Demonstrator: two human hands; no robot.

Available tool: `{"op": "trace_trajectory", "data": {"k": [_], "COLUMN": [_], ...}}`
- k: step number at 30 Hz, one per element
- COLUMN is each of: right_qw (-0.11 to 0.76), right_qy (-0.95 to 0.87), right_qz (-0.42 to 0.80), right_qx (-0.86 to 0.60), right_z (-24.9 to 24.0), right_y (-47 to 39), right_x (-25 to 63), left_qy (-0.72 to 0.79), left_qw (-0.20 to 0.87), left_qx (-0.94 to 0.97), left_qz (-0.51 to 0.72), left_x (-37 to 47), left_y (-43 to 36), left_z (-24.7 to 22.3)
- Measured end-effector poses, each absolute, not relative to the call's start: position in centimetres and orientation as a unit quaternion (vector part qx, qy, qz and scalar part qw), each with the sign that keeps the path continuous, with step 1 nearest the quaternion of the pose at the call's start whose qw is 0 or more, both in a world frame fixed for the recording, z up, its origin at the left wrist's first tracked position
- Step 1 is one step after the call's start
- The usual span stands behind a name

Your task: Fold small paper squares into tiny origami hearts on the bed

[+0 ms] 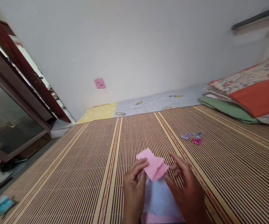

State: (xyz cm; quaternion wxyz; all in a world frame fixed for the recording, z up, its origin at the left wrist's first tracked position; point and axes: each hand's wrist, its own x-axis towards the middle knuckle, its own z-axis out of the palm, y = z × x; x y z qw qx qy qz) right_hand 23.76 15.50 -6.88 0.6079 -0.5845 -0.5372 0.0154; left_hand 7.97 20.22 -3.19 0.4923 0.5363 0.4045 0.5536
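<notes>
Pink paper [151, 165], creased: my left hand [134, 180] pinches it; my right hand [187, 183], fingers parted, borders the paper's corner.

- Pink paper [152, 168]: partly hidden under fingers of left hand [133, 182].
- Right hand [187, 183]: forearm cut off, bottom edge.
- Pale blue item [160, 197]: sides hidden behind hands.
- Wall note [99, 83]: writing too small to read.
- Turquoise paper [3, 204]: blurred.
- Bedding stack [257, 96], dark rod [257, 17]: cut off, right edge.
</notes>
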Motion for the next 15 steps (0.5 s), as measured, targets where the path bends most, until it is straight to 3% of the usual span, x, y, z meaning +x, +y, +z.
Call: {"op": "trace_trajectory", "data": {"k": [3, 7, 12, 15], "right_qw": [0.595, 0.576, 0.619, 0.606], "right_qy": [-0.628, -0.672, -0.632, -0.644], "right_qz": [-0.072, -0.065, -0.02, -0.02], "right_qx": [-0.497, -0.46, -0.465, -0.466], "right_z": [-6.3, -6.7, -7.6, -7.4], "right_y": [15.0, 14.9, 14.8, 14.6], "right_x": [23.6, 23.5, 23.4, 23.4], "left_qy": [0.412, 0.4, 0.356, 0.324], "left_qw": [0.453, 0.443, 0.565, 0.639], "left_qx": [0.56, 0.557, 0.335, 0.274], "left_qz": [0.558, 0.577, 0.665, 0.642], "left_x": [8.2, 8.5, 8.9, 9.0], "left_y": [19.6, 19.3, 19.7, 19.8], "left_z": [-2.4, -2.5, -2.7, -2.3]}}
